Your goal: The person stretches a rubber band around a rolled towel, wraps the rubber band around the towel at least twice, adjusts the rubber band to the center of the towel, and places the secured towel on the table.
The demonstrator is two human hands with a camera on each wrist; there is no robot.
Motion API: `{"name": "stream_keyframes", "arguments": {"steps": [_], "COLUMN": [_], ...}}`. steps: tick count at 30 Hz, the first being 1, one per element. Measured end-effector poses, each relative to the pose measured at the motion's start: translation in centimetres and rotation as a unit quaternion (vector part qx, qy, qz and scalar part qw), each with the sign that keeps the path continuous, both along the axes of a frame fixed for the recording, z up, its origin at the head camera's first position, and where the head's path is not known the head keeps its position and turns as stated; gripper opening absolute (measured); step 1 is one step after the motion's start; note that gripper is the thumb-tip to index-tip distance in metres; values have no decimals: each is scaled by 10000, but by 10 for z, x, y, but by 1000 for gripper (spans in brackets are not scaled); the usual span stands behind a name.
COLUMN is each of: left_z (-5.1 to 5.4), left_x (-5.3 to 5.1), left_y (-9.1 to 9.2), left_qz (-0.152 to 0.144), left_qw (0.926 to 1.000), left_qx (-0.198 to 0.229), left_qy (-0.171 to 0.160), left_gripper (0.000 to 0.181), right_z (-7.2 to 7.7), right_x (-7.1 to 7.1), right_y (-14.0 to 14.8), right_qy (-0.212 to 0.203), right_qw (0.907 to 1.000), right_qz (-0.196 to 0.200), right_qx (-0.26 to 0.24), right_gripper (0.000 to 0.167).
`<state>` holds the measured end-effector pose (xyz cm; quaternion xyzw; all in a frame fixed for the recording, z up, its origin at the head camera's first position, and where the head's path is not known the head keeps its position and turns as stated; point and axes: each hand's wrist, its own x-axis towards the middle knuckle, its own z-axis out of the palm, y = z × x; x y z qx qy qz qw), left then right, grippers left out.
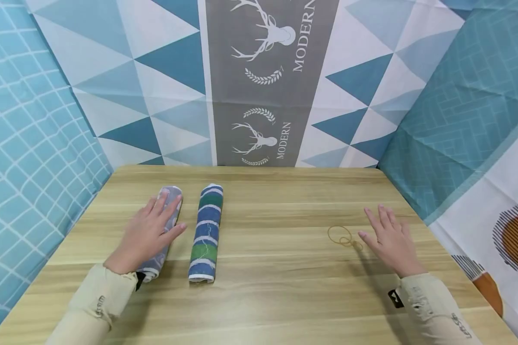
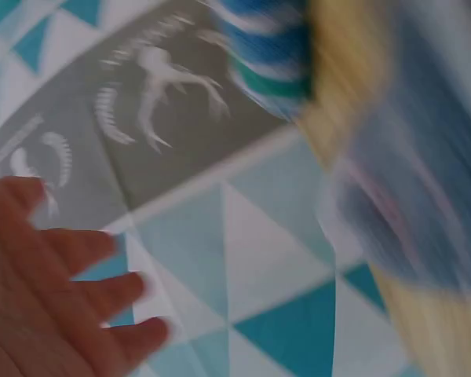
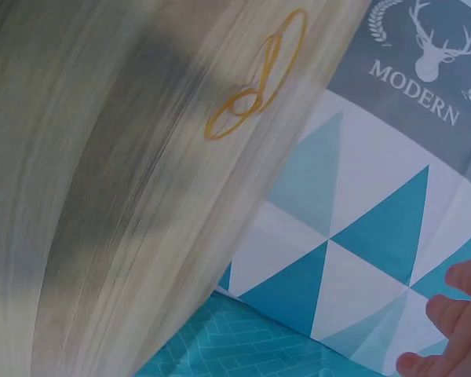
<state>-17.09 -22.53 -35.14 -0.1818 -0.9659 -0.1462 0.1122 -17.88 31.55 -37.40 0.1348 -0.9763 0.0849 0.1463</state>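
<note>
My left hand [image 1: 148, 232] hovers over a rolled grey towel [image 1: 157, 261] with a pale pattern, fingers spread and partly covering it. In the left wrist view the fingers [image 2: 114, 294] show apart from that towel [image 2: 424, 196], which is blurred. Just right of it lies a second rolled towel [image 1: 206, 235], striped blue, green and white, with loose threads on top. On the other side, my right hand [image 1: 390, 242] is held above the table with fingers extended, gripping nothing. Left of its thumb lie thin yellow rubber bands [image 1: 347, 242], overlapping in loops.
The light wood table [image 1: 276, 292] carries all of this. A cloth with triangles and deer prints [image 1: 263, 86] hangs behind its far edge. Blue checked cloth [image 1: 21, 143] borders the left, and teal patterned cloth [image 1: 453, 134] the right.
</note>
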Motion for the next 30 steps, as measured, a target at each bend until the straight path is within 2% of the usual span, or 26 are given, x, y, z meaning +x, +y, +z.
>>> {"name": "stream_keyframes", "arguments": {"steps": [4,7,11,14,17,21,23,26,30], "left_z": [9,13,16,15,15,15,13,9,6], "left_x": [0,0,-1,1,1,1,-1,-5,-15], "left_y": [9,11,12,13,14,17,19,20,21], "left_qz": [-129,-162,-188,-166,-64,55,31,-4,-1], "left_qw": [9948,9882,9797,9741,9682,9632,9628,9615,9535], "left_qx": [631,977,1321,1511,1660,1855,1949,2069,2271], "left_qy": [-795,-1171,-1496,-1676,-1870,-1947,-1869,-1810,-1983], "left_gripper": [76,76,76,77,78,77,77,76,75], "right_z": [0,0,2,3,5,6,7,7,5], "right_x": [0,-1,-3,-3,-3,-1,-1,-3,-10], "right_y": [-1,-1,-1,0,0,-2,-4,-6,-10], "right_qy": [-18,-114,-393,-699,-1089,-1599,-1770,-1864,-1810], "right_qw": [9996,9987,9949,9879,9752,9592,9573,9607,9667], "right_qz": [132,214,334,480,609,434,217,32,-41], "right_qx": [-250,-454,-867,-1295,-1829,-2290,-2274,-2058,-1807], "right_gripper": [62,59,56,53,51,53,55,53,46]}}
